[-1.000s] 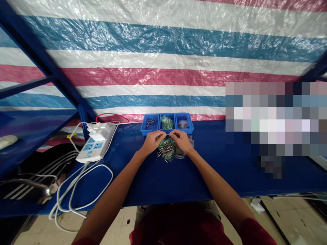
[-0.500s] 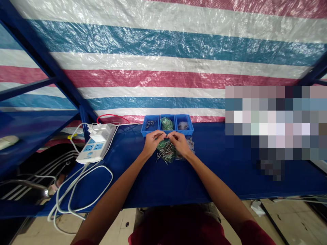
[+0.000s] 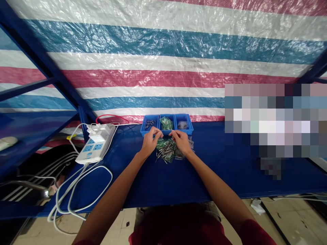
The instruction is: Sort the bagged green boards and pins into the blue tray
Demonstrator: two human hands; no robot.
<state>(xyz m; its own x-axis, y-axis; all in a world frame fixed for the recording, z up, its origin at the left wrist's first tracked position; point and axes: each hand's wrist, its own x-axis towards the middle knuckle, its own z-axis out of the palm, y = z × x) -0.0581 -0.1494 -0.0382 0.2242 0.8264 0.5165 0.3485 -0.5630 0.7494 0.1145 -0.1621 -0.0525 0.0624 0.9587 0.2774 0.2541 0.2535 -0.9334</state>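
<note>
My left hand [image 3: 150, 141] hovers at the front of the left blue bin [image 3: 142, 129], thumb and fingertips drawn together. What the fingertips hold, if anything, is too small to make out. A short gap separates it from my right hand [image 3: 182, 141], also pinched, before the middle and right bins; any small item in it is unclear. Below and between the hands lies a pile of thin metal rods [image 3: 166, 151] on green packets [image 3: 160, 143]. Clear plastic bags [image 3: 180, 154] lie beside it, partly under my right hand. The left bin holds a few metal rods [image 3: 150, 124].
Green packets [image 3: 166, 123] fill the middle bin, and clear bags [image 3: 182, 125] lie in the right one. A white power strip [image 3: 95, 148] with plugged-in adapters and looped cable [image 3: 111, 173] occupies the table's left. Striped sheeting [image 3: 153, 78] hangs behind; the right side is pixelated.
My hands were together at the fingertips with a tiny item between them. Now they have parted, the left shifting slightly left and the right slightly right.
</note>
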